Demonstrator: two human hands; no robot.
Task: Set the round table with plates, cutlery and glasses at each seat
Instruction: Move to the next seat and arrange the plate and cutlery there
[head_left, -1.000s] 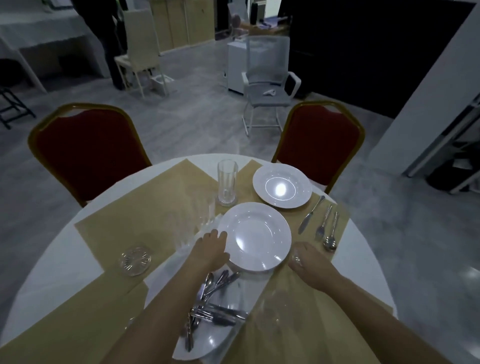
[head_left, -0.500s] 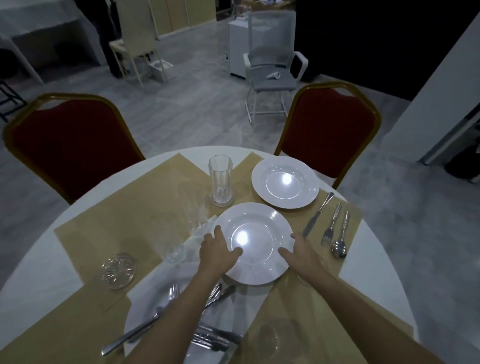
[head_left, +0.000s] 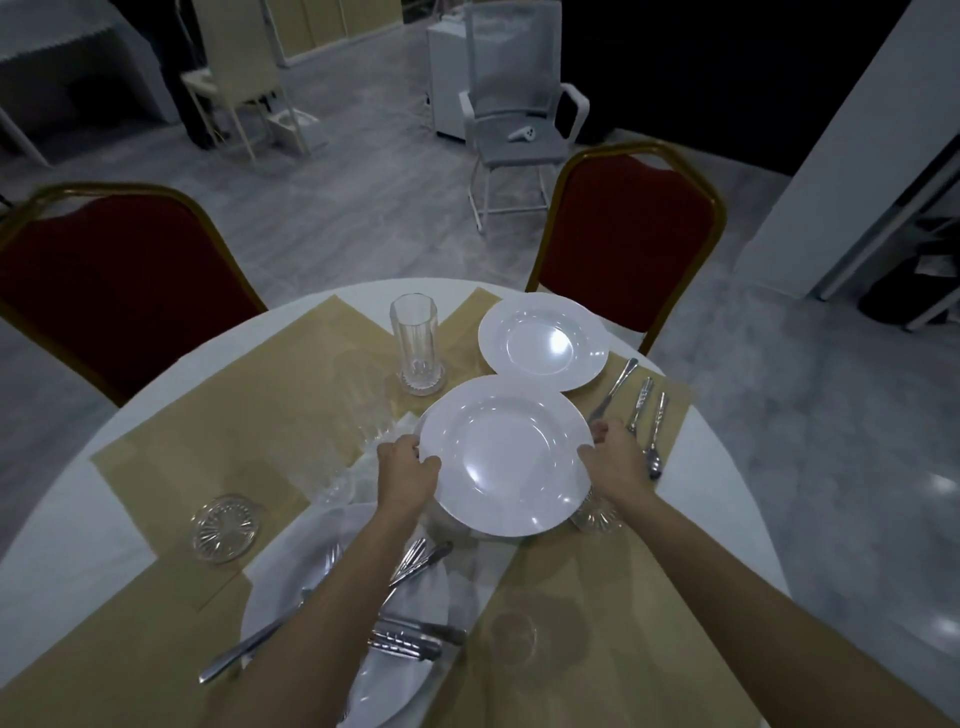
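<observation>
Left red chair (head_left: 111, 291); right red chair (head_left: 626, 236) — mesh chair (head_left: 511, 62) beyond

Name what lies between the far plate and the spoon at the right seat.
Head view: a knife and a fork lie side by side between the far plate and the spoon.

A red chair (head_left: 104, 291) and a second red chair (head_left: 628, 244) are set on the grey floor (head_left: 363, 218), with a white chair (head_left: 511, 62) behind.

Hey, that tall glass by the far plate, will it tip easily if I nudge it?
Probably: the tall glass is narrow and high, so a push near the rim would likely topple it. It looks like clear glass, so likely fragile.
</observation>
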